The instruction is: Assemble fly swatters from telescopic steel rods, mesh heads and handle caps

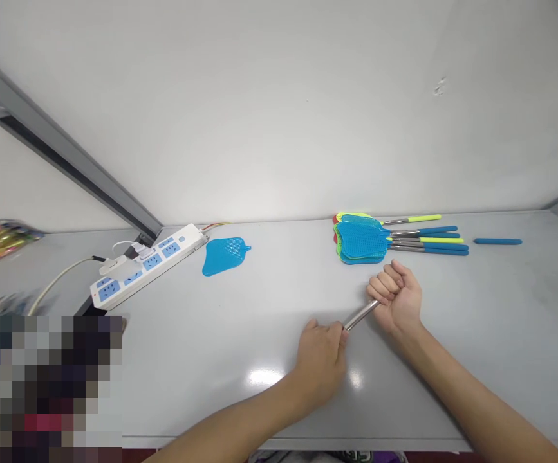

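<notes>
A shiny metal rod [362,315] slants between my two hands above the grey tabletop. My left hand [323,355] is closed around its lower end, back of the hand up. My right hand [397,297] grips the upper end with curled fingers, wrist turned toward me. Both ends of the rod are hidden in the fists. Just beyond my right hand lies a stack of fly swatters [363,239] in blue, green, yellow and red, their handles pointing right. A loose blue swatter head [224,255] rests to the left, and a separate blue handle [497,242] lies at the right.
A white power strip [148,267] with plugs and cables stands at the left of the table [452,308]. Behind is a pale wall, with a grey metal frame [66,141] at the left. Colourful plastic packages [3,241] lie at far left, beside a pixelated area.
</notes>
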`<action>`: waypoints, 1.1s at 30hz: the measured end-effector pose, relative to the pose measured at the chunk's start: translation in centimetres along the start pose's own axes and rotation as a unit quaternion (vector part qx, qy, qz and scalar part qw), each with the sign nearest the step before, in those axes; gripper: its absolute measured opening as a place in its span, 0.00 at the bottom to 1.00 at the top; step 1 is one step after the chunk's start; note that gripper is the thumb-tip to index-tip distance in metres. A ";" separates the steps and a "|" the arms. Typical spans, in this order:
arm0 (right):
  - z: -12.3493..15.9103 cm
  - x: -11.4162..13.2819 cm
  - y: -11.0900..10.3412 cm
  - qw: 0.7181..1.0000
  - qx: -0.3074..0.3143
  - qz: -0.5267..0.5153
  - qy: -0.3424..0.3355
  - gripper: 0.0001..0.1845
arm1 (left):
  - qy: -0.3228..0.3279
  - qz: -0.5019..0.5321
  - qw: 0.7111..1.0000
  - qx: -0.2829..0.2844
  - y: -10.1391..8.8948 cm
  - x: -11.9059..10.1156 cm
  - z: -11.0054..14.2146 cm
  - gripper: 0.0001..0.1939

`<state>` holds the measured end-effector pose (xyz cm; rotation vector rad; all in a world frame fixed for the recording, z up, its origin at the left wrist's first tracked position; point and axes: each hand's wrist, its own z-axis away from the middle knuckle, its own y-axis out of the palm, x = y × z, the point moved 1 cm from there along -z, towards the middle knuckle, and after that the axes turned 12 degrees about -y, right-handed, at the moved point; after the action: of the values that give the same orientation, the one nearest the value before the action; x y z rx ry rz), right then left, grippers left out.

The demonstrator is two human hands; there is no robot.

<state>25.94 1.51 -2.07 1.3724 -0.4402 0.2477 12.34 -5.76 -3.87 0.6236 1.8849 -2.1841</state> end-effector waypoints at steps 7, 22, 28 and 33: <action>-0.3 0.2 0.1 1.000 -0.005 0.016 0.005 0.20 | 0.002 0.006 1.000 0.005 0.0 0.0 -0.1 0.17; -1.6 1.6 0.6 0.989 0.021 0.148 0.016 0.13 | -0.048 0.209 0.976 0.023 -2.7 0.5 -1.1 0.18; -1.7 1.5 0.1 0.943 0.058 0.325 0.035 0.13 | -0.059 0.253 0.965 -0.034 -4.4 2.1 -2.6 0.16; -1.2 0.6 0.0 0.932 0.069 0.335 0.118 0.15 | -0.043 0.218 0.973 -0.067 -5.8 3.9 -3.8 0.15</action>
<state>26.68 2.62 -2.01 1.2682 -0.6896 1.0106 7.26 -0.58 -0.77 0.8128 1.6457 -1.7638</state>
